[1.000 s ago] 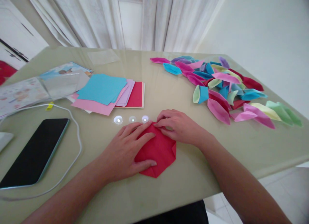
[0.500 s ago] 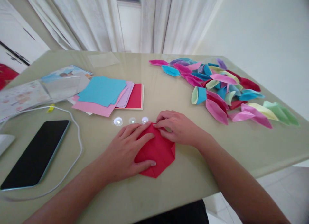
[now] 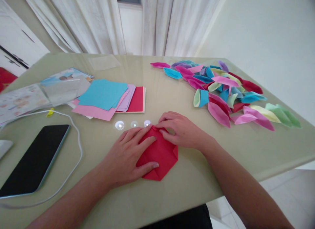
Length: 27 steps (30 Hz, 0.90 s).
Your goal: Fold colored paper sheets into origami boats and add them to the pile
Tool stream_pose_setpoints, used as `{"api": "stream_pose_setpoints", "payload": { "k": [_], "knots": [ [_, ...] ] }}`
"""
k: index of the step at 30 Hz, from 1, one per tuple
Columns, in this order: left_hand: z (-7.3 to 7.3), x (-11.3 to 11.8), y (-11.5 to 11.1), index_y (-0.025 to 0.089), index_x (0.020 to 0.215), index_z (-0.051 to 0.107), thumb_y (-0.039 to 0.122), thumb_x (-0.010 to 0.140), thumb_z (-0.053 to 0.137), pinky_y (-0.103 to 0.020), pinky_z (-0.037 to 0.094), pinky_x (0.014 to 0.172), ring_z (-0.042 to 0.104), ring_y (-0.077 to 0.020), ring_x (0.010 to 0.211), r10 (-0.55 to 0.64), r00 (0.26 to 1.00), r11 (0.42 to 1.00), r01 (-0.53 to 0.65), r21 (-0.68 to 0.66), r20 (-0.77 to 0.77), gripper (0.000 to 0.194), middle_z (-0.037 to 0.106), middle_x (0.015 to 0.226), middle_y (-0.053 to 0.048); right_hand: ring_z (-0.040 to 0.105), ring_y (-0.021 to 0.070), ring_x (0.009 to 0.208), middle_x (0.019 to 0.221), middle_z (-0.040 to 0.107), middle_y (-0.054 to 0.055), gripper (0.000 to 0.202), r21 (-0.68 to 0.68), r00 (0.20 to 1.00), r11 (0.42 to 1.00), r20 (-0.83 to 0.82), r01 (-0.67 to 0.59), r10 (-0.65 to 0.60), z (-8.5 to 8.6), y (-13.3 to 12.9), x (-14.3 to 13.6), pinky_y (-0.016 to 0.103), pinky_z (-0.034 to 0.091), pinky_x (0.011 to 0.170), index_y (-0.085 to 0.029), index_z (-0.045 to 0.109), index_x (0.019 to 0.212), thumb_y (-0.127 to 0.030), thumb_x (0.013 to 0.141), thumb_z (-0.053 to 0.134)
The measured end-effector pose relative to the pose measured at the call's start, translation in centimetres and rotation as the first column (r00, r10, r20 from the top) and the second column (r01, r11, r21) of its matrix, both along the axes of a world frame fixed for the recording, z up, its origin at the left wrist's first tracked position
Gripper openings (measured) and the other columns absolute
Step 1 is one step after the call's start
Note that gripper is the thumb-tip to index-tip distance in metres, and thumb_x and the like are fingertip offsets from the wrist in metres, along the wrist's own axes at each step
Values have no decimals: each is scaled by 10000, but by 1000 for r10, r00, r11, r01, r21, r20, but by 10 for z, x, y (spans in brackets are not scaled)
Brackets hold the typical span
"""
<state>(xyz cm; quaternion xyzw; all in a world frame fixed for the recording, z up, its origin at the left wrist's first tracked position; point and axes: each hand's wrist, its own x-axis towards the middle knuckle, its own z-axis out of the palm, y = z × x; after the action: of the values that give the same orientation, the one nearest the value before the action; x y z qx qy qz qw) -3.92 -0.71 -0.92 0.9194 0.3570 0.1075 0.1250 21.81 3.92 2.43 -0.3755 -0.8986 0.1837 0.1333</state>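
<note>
A sheet of red origami paper (image 3: pixel 164 158) lies on the table in front of me, with several corners folded in. My left hand (image 3: pixel 126 155) rests on its left side, fingers spread and the thumb pressing near the lower edge. At the far corner of the sheet, my right hand (image 3: pixel 180 128) has its thumb and index finger pinched on the paper. A small folded bit shows at those fingertips. Part of the sheet is hidden under both hands.
Folded paper pieces (image 3: pixel 221 87) in many colours lie heaped at the right. Loose blue sheets (image 3: pixel 103 94) top a paper stack at the left, near clear packaging (image 3: pixel 61 91). A phone (image 3: pixel 36 156) and a white cable (image 3: pixel 79 140) lie at the near left.
My right fingertips have shifted slightly left along the far corner of the red paper, where a small fold now shows. The left hand stays nearly still; the view moved a little.
</note>
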Motion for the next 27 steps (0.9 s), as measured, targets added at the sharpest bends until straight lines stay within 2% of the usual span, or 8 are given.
{"api": "stream_pose_setpoints", "payload": {
  "k": [4,9,14,20,27],
  "knots": [
    [-1,-4,3,306,1548,552,517,1036,527,-598,348,1183,447,-383,1441,71,997,997,-71,25,-9,554,409,1711,-105,669,242,1046,1102,725,100,236,45,992,993,-72,110,-106,1,2,3,367,515,934,-179,769,1143,-134,1006,583],
    [0,-8,8,327,1589,511,437,1060,470,-614,336,1167,451,-379,1419,116,992,993,-116,12,-45,543,446,1663,-118,671,188,875,1055,730,77,192,-3,958,961,-78,278,-277,1,6,9,302,484,802,-153,722,1114,-129,1007,565],
    [0,-8,9,334,1633,424,401,1069,432,-574,350,1150,464,-345,1405,125,992,992,-125,1,2,569,466,1651,-103,656,187,862,997,748,61,167,-57,964,963,-21,262,-264,-1,8,10,287,440,777,-168,696,1046,-161,1033,529],
    [0,-9,9,272,1621,439,379,1075,408,-560,356,1140,489,-338,1382,133,991,991,-134,13,27,558,508,1629,-99,649,184,854,980,740,59,174,-66,969,967,0,245,-246,0,8,9,285,427,772,-164,693,1015,-131,1010,522],
    [-5,-8,12,222,1641,415,371,1072,431,-561,413,1079,563,-357,1291,199,980,973,-199,113,13,588,622,1486,-134,634,161,797,930,738,35,146,-84,965,963,-33,258,-261,3,6,7,267,416,719,-170,700,1013,-123,975,567]
  ]
}}
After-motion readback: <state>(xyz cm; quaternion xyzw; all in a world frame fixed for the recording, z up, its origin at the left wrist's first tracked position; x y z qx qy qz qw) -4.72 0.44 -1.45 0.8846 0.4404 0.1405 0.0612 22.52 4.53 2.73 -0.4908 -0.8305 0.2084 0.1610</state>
